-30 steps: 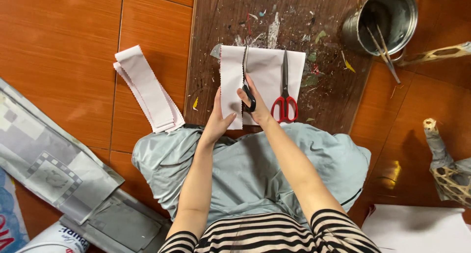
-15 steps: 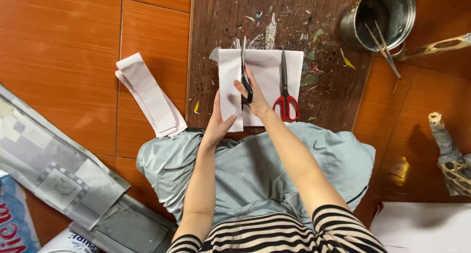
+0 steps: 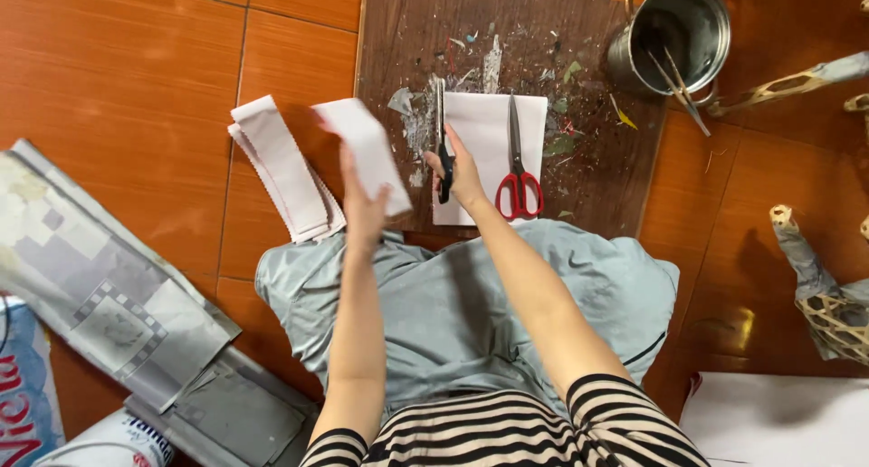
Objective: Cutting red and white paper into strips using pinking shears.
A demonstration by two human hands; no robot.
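The round steel pot (image 3: 681,33) beyond our dark wooden board (image 3: 507,33) holds thin sticks. Our left hand (image 3: 362,204) grips a white paper strip (image 3: 367,150); right hand (image 3: 462,173) clasps a black-handled knife (image 3: 442,132) on white sheets (image 3: 484,141), red-handled scissors (image 3: 518,182) beside.

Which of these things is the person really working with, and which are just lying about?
In use:
left hand lifting a white paper strip
right hand holding a knife
white sheet
wooden board
strip pile

Lying about:
red scissors
metal pot
newspapers
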